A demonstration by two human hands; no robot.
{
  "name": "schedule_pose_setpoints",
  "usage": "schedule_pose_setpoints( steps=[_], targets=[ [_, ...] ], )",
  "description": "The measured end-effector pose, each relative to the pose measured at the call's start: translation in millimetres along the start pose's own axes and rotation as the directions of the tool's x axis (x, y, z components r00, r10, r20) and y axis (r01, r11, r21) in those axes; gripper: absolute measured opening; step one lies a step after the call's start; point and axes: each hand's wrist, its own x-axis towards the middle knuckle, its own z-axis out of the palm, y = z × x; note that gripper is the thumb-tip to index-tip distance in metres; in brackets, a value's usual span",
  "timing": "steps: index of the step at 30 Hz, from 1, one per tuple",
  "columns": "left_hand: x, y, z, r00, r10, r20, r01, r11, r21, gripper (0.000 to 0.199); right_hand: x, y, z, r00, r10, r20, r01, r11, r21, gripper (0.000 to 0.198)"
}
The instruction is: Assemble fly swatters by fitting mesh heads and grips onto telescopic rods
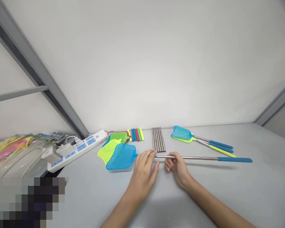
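Observation:
A long fly swatter lies across both my hands, just above the table, with its extended metal rod [194, 157] running to a blue grip [235, 160] on the right. Its blue mesh head [121, 156] is at the left. Over the neck beside that head, my left hand [144, 166] holds the swatter, fingers across the rod and thumb on the near side. My right hand [178, 167] pinches the rod near its middle, with the other fingers curled under. Behind the blue head lie a yellow mesh head [109, 150] and a green one [118, 136].
Several coloured grips [137, 135] and several metal rods [158, 140] lie near the wall. Assembled fly swatters [182, 133] rest at the back right. A white power strip [85, 147] with plugs and bagged items [16, 148] are on the left. A grey frame post [38, 69] stands there.

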Motion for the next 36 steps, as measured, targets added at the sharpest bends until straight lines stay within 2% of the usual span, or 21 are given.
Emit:
schedule_pose_setpoints(
  steps=[2,4,7,10,12,14,17,20,22,23,26,30,36],
  targets=[
    [3,-2,-7,0.994,0.076,0.077,-0.088,0.983,0.162,0.032,1,0,-1,1.000,-0.015,0.013,0.014,1.000,0.012,0.036],
    [6,-4,-17,0.982,0.073,0.177,-0.111,0.970,0.218,0.027,2,0,-3,0.999,-0.021,0.032,0.020,0.999,0.028,0.036],
    [10,-8,-33,0.979,0.039,0.202,-0.076,0.980,0.181,0.017,3,0,-3,0.998,-0.030,0.048,0.029,0.999,0.029,0.037],
    [9,-14,-43,0.967,-0.041,0.252,0.016,0.995,0.103,0.005,4,0,-3,0.997,-0.063,0.043,0.064,0.997,-0.033,0.038],
    [5,-18,-44,0.957,-0.065,0.283,0.019,0.987,0.163,0.008,5,0,-3,0.994,-0.101,0.034,0.104,0.989,-0.101,0.038],
    [-2,-22,-39,0.965,-0.055,0.256,-0.003,0.975,0.222,0.008,7,-5,-5,0.988,-0.156,0.013,0.156,0.977,-0.143,0.038],
    [-13,-24,-27,0.961,-0.001,0.277,-0.097,0.935,0.342,0.014,11,-22,-10,0.977,-0.212,-0.025,0.211,0.977,-0.041,0.033],
    [-20,-20,-17,0.924,-0.049,0.379,-0.168,0.840,0.517,0.023,15,-44,-19,0.986,-0.164,0.027,0.154,0.961,0.228,0.024],
    [-23,-16,-13,0.867,-0.127,0.481,-0.239,0.741,0.627,0.027,16,-55,-24,0.988,-0.112,0.110,0.065,0.931,0.359,0.025],
    [-25,-14,-12,0.846,-0.152,0.511,-0.282,0.686,0.671,0.028,17,-58,-26,0.985,-0.091,0.149,0.024,0.916,0.401,0.026],
    [-31,-10,-9,0.835,-0.132,0.535,-0.380,0.564,0.733,0.028,17,-62,-27,0.976,-0.069,0.206,-0.036,0.884,0.467,0.031],
    [-37,-12,-5,0.833,-0.216,0.509,-0.314,0.572,0.758,0.024,17,-63,-17,0.972,-0.072,0.224,-0.041,0.886,0.461,0.033],
    [-40,-16,-13,0.876,-0.260,0.405,-0.150,0.652,0.744,0.021,15,-58,5,0.982,-0.089,0.165,0.009,0.900,0.435,0.036]
  ],
)
